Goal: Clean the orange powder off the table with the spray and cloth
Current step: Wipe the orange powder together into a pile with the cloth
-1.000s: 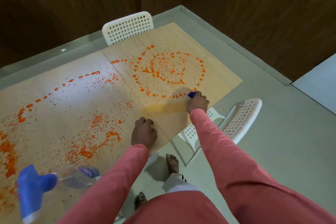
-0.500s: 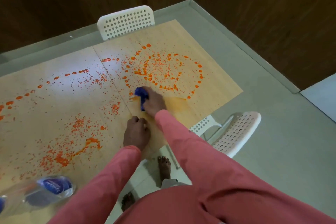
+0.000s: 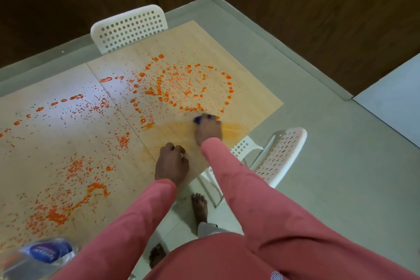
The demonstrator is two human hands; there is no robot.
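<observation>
- Left sleeve (image 3: pixel 127 218): long, salmon-pink cloth, reaching to the wrist and ending in a plain cuff; soft folds run along its length.
- Right sleeve (image 3: pixel 245 191): same salmon-pink cloth, long, ending at the wrist; a few small dark specks mark the fabric along the forearm.
- Left hand (image 3: pixel 171 162) and right hand (image 3: pixel 208 130): bare, without gloves, rings or watch visible.
- Torso garment (image 3: pixel 216 257): same pink cloth as the sleeves, loose, with broad creases; a small patch with blue and white stripes (image 3: pixel 276 276) shows at the lower edge.
- Trouser leg (image 3: pixel 205 228): pale grey-white hem above the foot.
- Feet (image 3: pixel 200 206): bare, without shoes or socks.
</observation>
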